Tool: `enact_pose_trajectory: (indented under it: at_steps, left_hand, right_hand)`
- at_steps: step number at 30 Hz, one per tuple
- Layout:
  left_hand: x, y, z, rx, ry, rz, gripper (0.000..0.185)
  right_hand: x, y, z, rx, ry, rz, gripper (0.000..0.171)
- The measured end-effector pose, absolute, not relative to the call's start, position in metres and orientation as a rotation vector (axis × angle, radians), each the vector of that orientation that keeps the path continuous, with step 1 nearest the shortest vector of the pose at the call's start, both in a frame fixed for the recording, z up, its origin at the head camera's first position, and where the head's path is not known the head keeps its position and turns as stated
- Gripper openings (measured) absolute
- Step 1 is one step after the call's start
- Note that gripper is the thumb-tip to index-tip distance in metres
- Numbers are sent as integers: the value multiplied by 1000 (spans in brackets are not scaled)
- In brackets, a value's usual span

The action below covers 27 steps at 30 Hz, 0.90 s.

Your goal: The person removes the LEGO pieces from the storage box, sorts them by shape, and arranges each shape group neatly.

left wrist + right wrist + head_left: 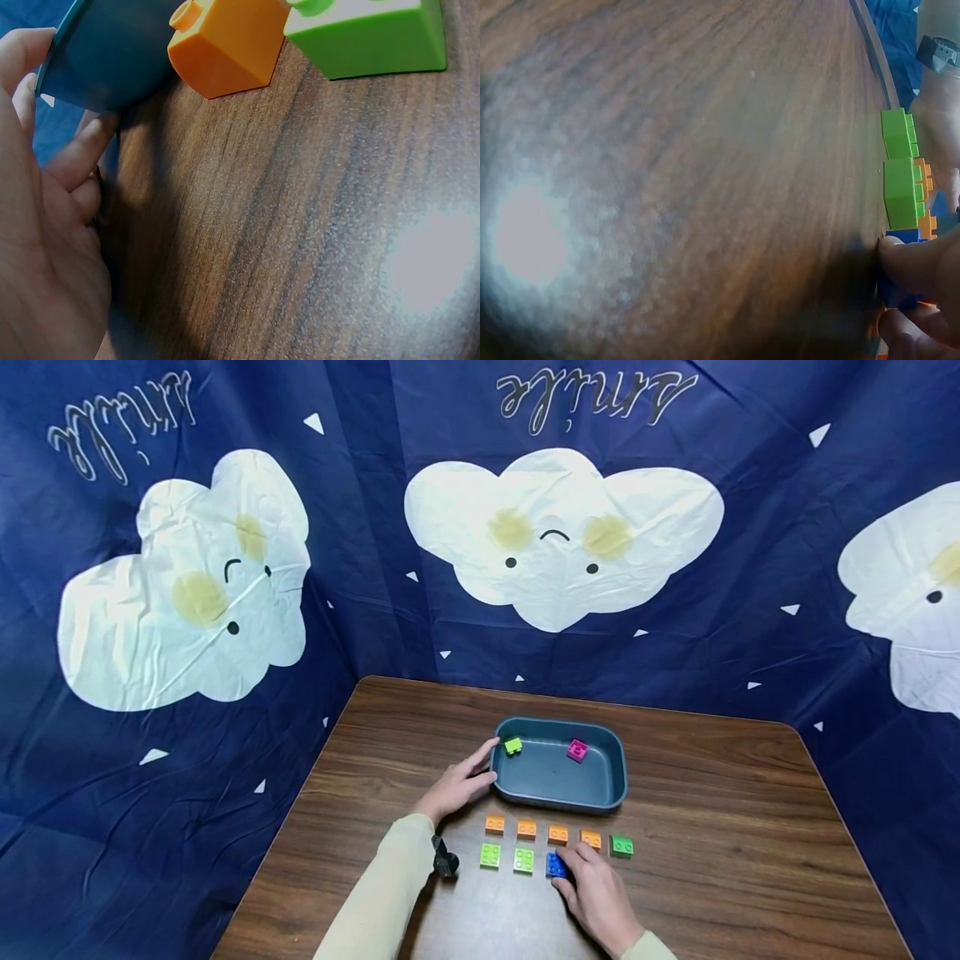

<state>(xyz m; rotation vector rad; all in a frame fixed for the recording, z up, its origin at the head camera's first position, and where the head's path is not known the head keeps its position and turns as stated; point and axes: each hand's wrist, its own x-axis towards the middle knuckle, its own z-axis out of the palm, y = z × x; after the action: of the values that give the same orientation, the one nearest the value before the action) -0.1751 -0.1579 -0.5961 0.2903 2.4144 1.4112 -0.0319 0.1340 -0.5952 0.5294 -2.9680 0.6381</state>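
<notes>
In the head view my left hand (456, 783) reaches to the left end of a dark teal plastic bin (558, 803). Its fingertips touch the rim and side wall, as the left wrist view of the bin (112, 56) also shows. My right hand (596, 889) pinches a blue toy building brick (556, 865) at the right end of the front row. Thumb and fingers cover part of that blue brick (904, 235) in the right wrist view. Two lime green bricks, one (490, 856) left of the other (523, 860), sit beside it.
Behind the front row stand several orange bricks (527, 829), with a darker green brick (622, 846) at the right end. Inside the bin lie a lime green brick (513, 746) and a magenta brick (577, 750). Blue cloth (360, 610) hangs around the wooden table (720, 827).
</notes>
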Motion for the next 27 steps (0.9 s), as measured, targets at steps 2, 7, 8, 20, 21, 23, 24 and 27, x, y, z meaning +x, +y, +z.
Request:
enact_pose_trajectory:
  at_steps: [2, 7, 8, 20, 21, 23, 24, 27]
  left_hand:
    - [-175, -158, -595, 290, 2413, 1414, 65]
    - [-175, -158, -595, 308, 2407, 1431, 65]
    - [-174, -157, -595, 312, 2407, 1434, 65]
    - [-173, -157, -595, 286, 2404, 1434, 65]
    - [-173, -157, -595, 286, 2403, 1435, 65]
    - [-173, -157, -594, 284, 2403, 1429, 65]
    - [-173, -157, -594, 284, 2399, 1431, 65]
    - [-173, -157, -594, 287, 2396, 1435, 65]
  right_hand:
    - [-32, 134, -595, 521, -2980, 638, 37]
    - [-33, 134, -594, 512, -3009, 647, 38]
    - [-33, 134, -594, 511, -3015, 649, 38]
    - [-32, 134, -594, 529, -2984, 653, 39]
    - [-31, 134, -595, 531, -2974, 650, 39]
    - [-30, 135, -594, 535, -2957, 654, 41]
    - [-29, 135, -594, 535, -2950, 660, 42]
    - [-26, 136, -592, 540, -2940, 660, 44]
